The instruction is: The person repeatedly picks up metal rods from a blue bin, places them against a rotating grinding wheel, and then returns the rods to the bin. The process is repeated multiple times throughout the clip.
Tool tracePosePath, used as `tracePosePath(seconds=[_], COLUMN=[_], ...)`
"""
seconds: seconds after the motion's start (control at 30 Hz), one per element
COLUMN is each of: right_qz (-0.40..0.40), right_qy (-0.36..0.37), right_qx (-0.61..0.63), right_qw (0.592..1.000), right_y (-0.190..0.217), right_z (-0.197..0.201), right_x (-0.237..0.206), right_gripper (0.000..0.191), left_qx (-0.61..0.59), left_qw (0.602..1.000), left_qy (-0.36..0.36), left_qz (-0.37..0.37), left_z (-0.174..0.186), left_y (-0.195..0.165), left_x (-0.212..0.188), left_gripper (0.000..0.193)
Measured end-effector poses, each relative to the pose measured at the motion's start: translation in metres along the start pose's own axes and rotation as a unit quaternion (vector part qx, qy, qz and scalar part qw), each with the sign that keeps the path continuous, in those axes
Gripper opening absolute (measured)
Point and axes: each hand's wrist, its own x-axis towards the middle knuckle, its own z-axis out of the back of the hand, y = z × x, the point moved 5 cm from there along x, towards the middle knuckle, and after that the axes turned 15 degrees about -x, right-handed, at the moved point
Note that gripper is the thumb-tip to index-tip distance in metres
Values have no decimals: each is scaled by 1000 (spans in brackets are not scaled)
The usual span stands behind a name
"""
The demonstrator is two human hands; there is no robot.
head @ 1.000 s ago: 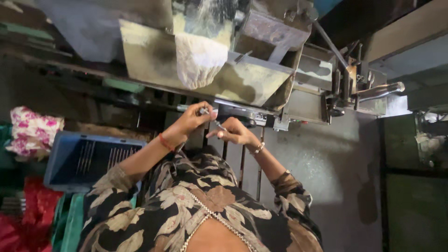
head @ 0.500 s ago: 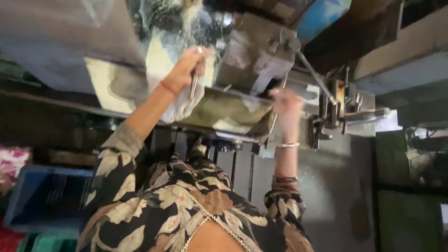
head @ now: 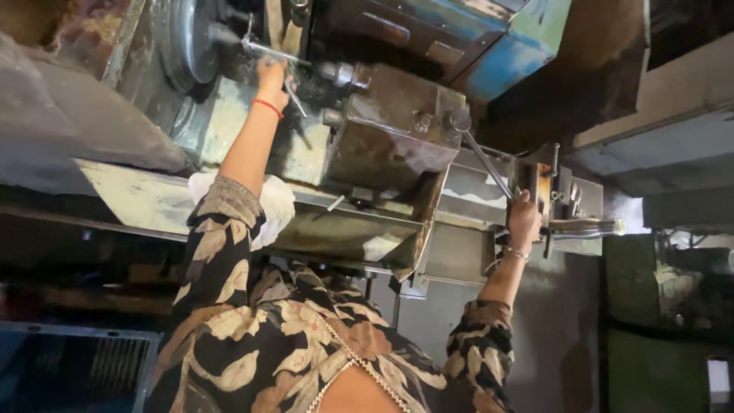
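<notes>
Dark and oily, the workshop is filled by one big metal machine [head: 390, 138] that stands in front of the person. Its top part is painted blue, and the rest is grey and worn.

The left hand [head: 271, 76] reaches far up to the round spinning part [head: 183, 38] of the machine. It is closed around a thin metal tool [head: 294, 99], and the tool's tip pokes out just below the fingers. A red thread sits on that wrist. Right beside this hand, a thin steel rod [head: 267, 48] sticks out from the round part. Below the left arm, near the elbow, a white cloth [head: 275, 210] lies on the long flat bed of the machine.

The right hand [head: 524, 220] is well apart from the left one, lower and off to the side. It is wrapped around the end of a long thin lever [head: 482, 160] that slants up to a boxy metal block [head: 394, 126]. A bracelet hangs on that wrist. Just past the right hand, a shiny steel handle [head: 585, 227] points away from it.

Between the two hands, under the block, sits a sloping metal tray [head: 344, 233]. Both sleeves have a leaf pattern in black and cream.
</notes>
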Motion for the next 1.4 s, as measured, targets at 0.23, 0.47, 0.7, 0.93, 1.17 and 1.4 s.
tracePosePath(seconds=[0.23, 0.47, 0.7, 0.93, 1.17, 1.4], right_qz=[-143, -74, -47, -68, -69, -33], right_qy=[-62, -133, -176, -183, -194, -150], right_qx=[-18, -42, 24, 1, 12, 30], right_qw=[988, 987, 983, 981, 978, 988], right_y=[-9, -7, -9, -12, -12, -14], right_z=[-17, -9, -7, -8, -8, -10], right_x=[-28, -4, 5, 8, 9, 7], right_gripper=[62, 58, 53, 54, 55, 56], left_qx=[-45, -23, 37, -25, -75, -171], left_qw=[994, 998, 994, 989, 996, 979], left_qy=[99, 28, 87, 138, 8, 28], left_qz=[-8, 44, -54, -39, -46, -105], left_z=[4, 14, -1, -16, 9, 13], left_y=[-6, 5, 9, 5, 3, -5], left_x=[12, 23, 23, 10, 26, 24], left_gripper=[31, 34, 30, 55, 63, 69])
